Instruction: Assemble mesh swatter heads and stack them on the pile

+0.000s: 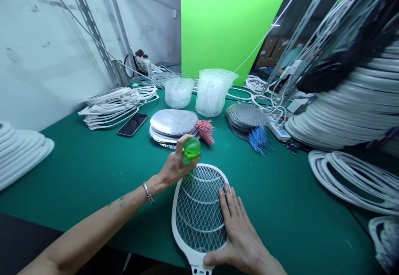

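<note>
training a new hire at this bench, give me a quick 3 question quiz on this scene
1. True or false: the right hand lies flat on the mesh of the white electric fly swatter.
2. Which hand holds the green translucent ball?
3. What colour are the wires fanning out from the silver disc stack beside the phone?

Key: 1 true; 2 the left hand; 3 pink
</note>
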Tool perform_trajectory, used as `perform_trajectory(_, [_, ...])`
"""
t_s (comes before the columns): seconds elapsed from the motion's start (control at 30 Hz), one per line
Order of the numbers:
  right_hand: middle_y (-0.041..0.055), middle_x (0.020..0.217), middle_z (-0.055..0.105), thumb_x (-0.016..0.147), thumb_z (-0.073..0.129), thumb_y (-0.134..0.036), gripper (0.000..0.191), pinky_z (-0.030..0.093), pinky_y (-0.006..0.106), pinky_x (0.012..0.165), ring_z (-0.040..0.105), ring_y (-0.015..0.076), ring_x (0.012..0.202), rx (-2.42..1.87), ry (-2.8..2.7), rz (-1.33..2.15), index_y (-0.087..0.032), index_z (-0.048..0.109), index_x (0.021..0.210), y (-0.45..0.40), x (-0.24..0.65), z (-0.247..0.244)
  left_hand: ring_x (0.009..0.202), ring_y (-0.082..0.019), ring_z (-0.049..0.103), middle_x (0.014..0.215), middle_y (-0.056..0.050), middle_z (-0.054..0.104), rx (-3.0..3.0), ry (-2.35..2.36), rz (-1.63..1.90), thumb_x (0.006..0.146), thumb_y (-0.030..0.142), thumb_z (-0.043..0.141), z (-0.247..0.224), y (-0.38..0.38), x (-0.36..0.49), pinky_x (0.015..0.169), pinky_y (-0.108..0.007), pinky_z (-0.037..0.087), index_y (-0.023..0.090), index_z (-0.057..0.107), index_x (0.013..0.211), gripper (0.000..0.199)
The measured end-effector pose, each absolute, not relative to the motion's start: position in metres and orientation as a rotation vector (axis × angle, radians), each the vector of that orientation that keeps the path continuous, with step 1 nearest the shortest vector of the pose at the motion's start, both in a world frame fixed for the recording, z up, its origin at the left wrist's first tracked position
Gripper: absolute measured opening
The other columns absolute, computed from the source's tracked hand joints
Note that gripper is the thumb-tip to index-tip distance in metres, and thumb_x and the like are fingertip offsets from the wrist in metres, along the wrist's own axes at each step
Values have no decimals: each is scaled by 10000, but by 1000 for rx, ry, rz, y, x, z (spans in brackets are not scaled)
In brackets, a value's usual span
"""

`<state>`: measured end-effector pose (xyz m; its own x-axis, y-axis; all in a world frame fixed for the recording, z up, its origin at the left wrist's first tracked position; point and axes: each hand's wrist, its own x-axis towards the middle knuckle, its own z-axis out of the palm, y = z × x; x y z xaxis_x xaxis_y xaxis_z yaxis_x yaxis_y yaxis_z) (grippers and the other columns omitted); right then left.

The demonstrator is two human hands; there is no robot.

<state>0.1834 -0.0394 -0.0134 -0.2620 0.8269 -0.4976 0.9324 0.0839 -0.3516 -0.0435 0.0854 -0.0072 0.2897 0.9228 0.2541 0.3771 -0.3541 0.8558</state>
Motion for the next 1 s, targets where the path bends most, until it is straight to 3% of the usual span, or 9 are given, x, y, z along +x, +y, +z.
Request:
perform_trajectory(0.13, [109, 1539, -284, 475, 654, -818, 1486, -24, 538, 1164, -229, 343, 1401, 1773, 2206, -966, -124, -169, 1500, -38, 184, -12, 601, -110, 572, 816, 33, 598, 1910, 1094, 932, 834, 290, 625, -6, 99, -15, 603, -221, 458, 239, 292, 1383, 644])
perform_trajectory(0.27, [124, 1535, -282, 466, 634, -841, 1494, -25, 551, 1161, -228, 351, 1398, 1755, 2241, -953, -104, -154, 1500, -37, 184, -12, 660, -139, 595, 898, -4, 607, 2050, 951, 895, 863, 304, 600, -5, 98, 18, 595, -222, 432, 269, 244, 1410, 654])
perform_trajectory(0.4, [131, 1535, -276, 461, 615, -861, 1500, -52, 525, 1162, -245, 335, 1393, 1749, 2202, -943, -78, -136, 1497, -36, 183, -11, 537, -136, 542, 723, 46, 545, 2140, 1004, 735, 838, 293, 616, -2, 91, 39, 576, -243, 414, 265, 287, 1392, 645])
perform_trajectory(0.53, [113, 1540, -271, 460, 609, -871, 1495, -59, 516, 1163, -252, 322, 1392, 1747, 2225, -947, -99, -141, 1497, -37, 183, -11, 602, -147, 568, 836, 10, 588, 2053, 1021, 858, 870, 340, 583, 0, 85, 41, 609, -260, 443, 289, 235, 1414, 648])
perform_trajectory(0.67, [123, 1539, -268, 476, 618, -856, 1482, -32, 527, 1166, -240, 335, 1395, 1763, 2260, -932, -94, -134, 1500, -39, 185, -12, 662, -156, 594, 882, 4, 604, 2046, 1103, 854, 835, 313, 624, -2, 85, 31, 645, -259, 444, 280, 331, 1366, 607])
perform_trajectory(0.8, [115, 1547, -255, 489, 631, -842, 1463, -24, 534, 1167, -228, 337, 1400, 1760, 2291, -932, -121, -137, 1505, -39, 186, -14, 745, -161, 632, 988, -13, 626, 1933, 1201, 1000, 861, 318, 597, -7, 88, 14, 692, -262, 468, 295, 280, 1386, 614])
perform_trajectory(1.0, [97, 1549, -264, 500, 611, -854, 1452, -47, 503, 1169, -251, 307, 1400, 1749, 2291, -907, -127, -148, 1501, -39, 185, -13, 745, -172, 649, 921, 0, 619, 1705, 1232, 955, 831, 321, 638, -7, 85, 2, 693, -290, 507, 285, 295, 1358, 630])
